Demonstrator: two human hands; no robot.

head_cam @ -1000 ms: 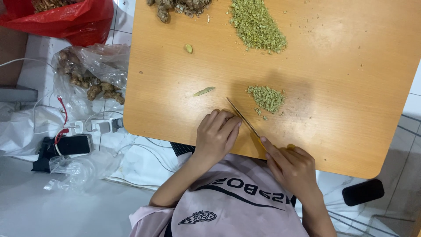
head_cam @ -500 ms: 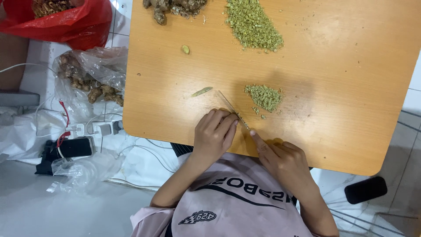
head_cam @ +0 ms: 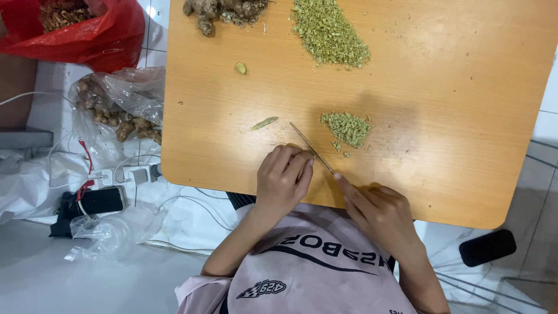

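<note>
1. Orange wooden desk (head_cam: 465, 116) with rounded corners, seen from above, on a pale tiled floor (head_cam: 35, 279).
2. Knife (head_cam: 311, 147), thin blade, lying on a diagonal: tip toward the upper left, handle end toward the lower right, long axis running between the two hands.
3. Right hand (head_cam: 381, 212) closed around the knife's handle, index finger stretched along the blade's back; handle itself hidden in the grip.
4. Left hand (head_cam: 282, 180) just left of the blade, fingers (head_cam: 290, 163) curled down onto the desk, tips close against the blade; whatever sits under them hidden, so cannot tell what is pinched.
5. Small pile of chopped green bits (head_cam: 347, 128) just right of the blade tip; single green sliver (head_cam: 264, 122) to its left.
6. Larger chopped heap (head_cam: 328, 32) and knobby brown roots (head_cam: 224, 10) at the far edge.
7. Red plastic bag (head_cam: 99, 35) and clear bag of roots (head_cam: 119, 107) on the floor, left.
</note>
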